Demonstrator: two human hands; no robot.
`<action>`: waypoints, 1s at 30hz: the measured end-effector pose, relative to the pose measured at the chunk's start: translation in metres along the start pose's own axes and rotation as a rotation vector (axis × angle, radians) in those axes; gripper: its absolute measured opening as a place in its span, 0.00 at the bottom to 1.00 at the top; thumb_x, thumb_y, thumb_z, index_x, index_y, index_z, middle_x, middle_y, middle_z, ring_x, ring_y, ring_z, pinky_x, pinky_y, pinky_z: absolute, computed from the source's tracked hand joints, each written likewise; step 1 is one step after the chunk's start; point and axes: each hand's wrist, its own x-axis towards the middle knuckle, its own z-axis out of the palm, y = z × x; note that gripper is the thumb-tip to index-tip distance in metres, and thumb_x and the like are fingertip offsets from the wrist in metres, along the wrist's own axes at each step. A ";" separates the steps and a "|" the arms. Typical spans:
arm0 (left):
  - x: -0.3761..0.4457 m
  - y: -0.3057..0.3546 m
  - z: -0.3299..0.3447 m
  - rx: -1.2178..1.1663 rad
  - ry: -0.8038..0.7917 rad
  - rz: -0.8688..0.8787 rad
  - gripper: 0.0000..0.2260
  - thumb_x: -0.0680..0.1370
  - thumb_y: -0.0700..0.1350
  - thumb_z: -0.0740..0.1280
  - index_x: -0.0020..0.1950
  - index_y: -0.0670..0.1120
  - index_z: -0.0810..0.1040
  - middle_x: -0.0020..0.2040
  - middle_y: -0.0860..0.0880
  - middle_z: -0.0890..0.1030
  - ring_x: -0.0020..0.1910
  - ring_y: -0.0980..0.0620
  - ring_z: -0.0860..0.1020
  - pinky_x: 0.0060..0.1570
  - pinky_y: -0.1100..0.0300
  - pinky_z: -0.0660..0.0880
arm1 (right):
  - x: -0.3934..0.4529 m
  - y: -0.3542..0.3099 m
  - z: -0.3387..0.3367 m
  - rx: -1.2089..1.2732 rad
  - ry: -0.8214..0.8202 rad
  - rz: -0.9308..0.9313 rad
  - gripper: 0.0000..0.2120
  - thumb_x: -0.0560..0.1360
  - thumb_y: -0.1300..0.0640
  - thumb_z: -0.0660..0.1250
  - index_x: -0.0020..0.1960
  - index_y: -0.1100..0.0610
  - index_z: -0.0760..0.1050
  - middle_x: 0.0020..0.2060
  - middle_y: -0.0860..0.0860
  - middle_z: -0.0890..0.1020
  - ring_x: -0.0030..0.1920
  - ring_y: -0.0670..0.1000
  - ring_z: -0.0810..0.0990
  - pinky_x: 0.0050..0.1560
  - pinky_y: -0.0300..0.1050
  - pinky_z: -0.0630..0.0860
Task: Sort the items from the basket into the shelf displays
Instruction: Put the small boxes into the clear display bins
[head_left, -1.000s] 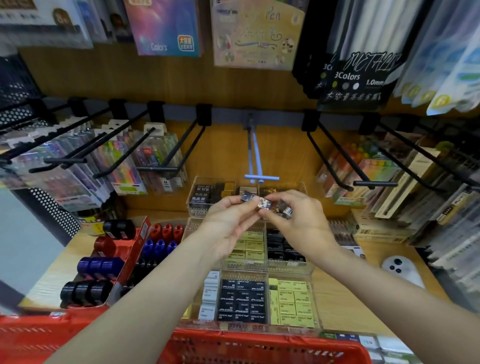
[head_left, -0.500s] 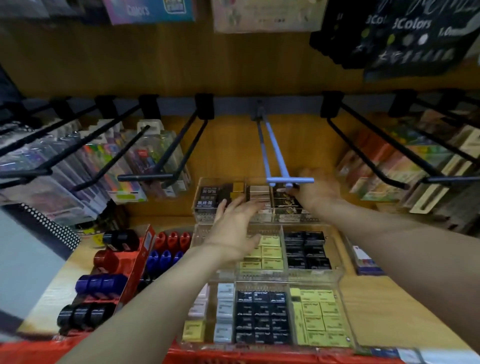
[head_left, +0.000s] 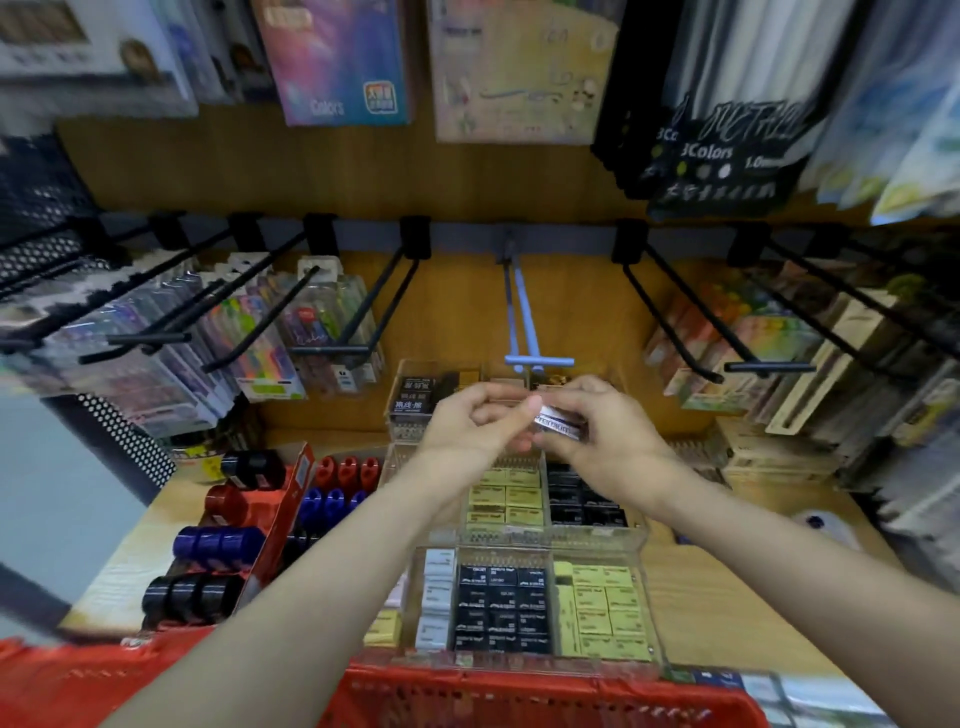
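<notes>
My right hand (head_left: 608, 441) holds a small eraser (head_left: 558, 422) in a white and purple sleeve, its fingers curled round it. My left hand (head_left: 470, 428) meets it from the left, and its fingertips touch the eraser's near end. Both hands hover above the clear plastic eraser trays (head_left: 644, 540), which are filled with yellow, black and white erasers. The red basket (head_left: 519, 696) runs along the bottom edge; its contents are out of sight.
A blue display hook (head_left: 537, 360) juts out just above the hands, with black hooks (head_left: 332, 349) carrying pen packs to either side. A red box of ink bottles (head_left: 249, 519) sits at the left. A white object (head_left: 826, 525) lies at the right on the wooden shelf.
Both hands have drawn back from the rear tray, where they were reaching half a second ago, and have come together again over the middle tray round an eraser.
</notes>
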 end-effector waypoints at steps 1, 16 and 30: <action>-0.004 0.002 0.001 -0.024 0.015 -0.003 0.10 0.75 0.40 0.73 0.55 0.40 0.80 0.44 0.40 0.85 0.38 0.53 0.84 0.39 0.66 0.79 | -0.004 -0.006 -0.003 0.010 0.041 0.000 0.20 0.71 0.52 0.76 0.62 0.46 0.79 0.48 0.43 0.75 0.51 0.45 0.75 0.48 0.32 0.67; 0.014 -0.019 -0.030 0.894 0.063 0.211 0.18 0.78 0.52 0.69 0.66 0.50 0.76 0.65 0.52 0.76 0.65 0.53 0.73 0.67 0.53 0.71 | 0.026 0.017 0.001 -0.224 0.104 0.058 0.12 0.76 0.51 0.71 0.57 0.54 0.79 0.49 0.49 0.81 0.47 0.48 0.80 0.51 0.46 0.80; 0.039 -0.057 -0.073 1.350 -0.180 0.288 0.32 0.81 0.58 0.62 0.81 0.57 0.50 0.81 0.59 0.48 0.79 0.55 0.43 0.76 0.50 0.33 | 0.111 0.035 0.058 -0.501 -0.044 0.225 0.04 0.81 0.54 0.62 0.52 0.50 0.76 0.60 0.57 0.77 0.62 0.60 0.74 0.61 0.53 0.69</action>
